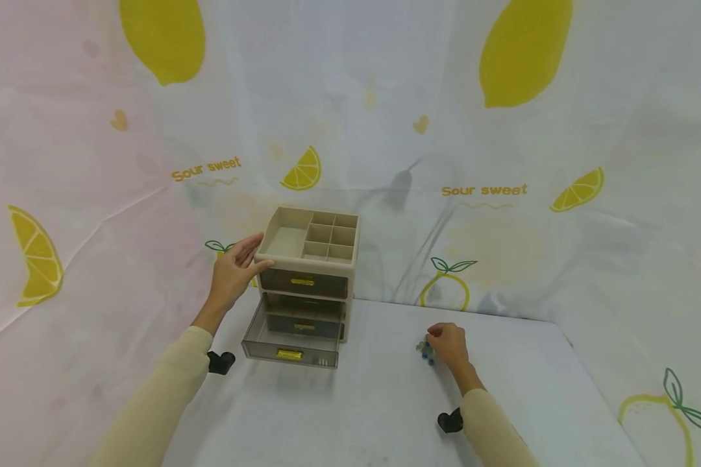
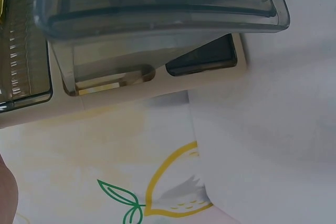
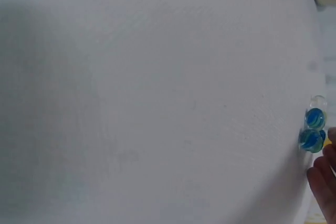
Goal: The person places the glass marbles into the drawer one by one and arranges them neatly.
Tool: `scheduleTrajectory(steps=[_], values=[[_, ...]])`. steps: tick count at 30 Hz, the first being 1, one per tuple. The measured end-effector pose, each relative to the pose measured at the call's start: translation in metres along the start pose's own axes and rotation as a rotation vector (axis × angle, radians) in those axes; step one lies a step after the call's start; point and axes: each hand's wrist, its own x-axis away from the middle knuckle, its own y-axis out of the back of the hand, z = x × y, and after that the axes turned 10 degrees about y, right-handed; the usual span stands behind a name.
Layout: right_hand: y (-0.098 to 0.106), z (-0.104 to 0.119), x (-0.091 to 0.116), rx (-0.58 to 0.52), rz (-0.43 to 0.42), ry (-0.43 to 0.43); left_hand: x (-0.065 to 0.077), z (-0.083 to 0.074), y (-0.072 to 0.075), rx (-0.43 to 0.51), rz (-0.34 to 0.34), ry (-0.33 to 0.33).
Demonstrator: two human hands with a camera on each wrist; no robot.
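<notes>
A beige drawer organizer [image 1: 304, 263] stands at the back left of the table, with a divided tray on top. My left hand [image 1: 230, 275] grips its upper left corner, thumb at the front rim and fingers along the side. Below, a smoky clear drawer [image 1: 321, 359] with a yellow handle is pulled out; in the left wrist view this drawer [image 2: 157, 19] juts from the frame. To the right, my right hand [image 1: 451, 347] pinches a small cluster of clear, blue and green glass marbles [image 1: 426, 352] close over the table. Fingertips are right at the marbles [image 3: 315, 124] in the right wrist view.
The white table [image 1: 385, 402] meets a lemon-printed curtain [image 1: 397, 130] behind and at both sides. The upper drawer [image 1: 327, 285] is closed. Black pieces sit by each wrist, one at the left sleeve [image 1: 221, 362] and one at the right [image 1: 450, 421].
</notes>
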Motion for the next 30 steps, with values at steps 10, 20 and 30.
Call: scheduleTrajectory(steps=[10,20,30], values=[[-0.005,-0.004,0.002,-0.004,0.019,-0.049,0.0,-0.003,-0.002,0.016,0.005,0.01],[-0.007,-0.001,0.002,-0.014,0.028,-0.046,0.002,-0.002,-0.002,0.023,0.007,0.017],[-0.013,-0.007,0.001,-0.022,0.01,-0.035,0.002,-0.002,-0.002,0.008,-0.003,0.024]])
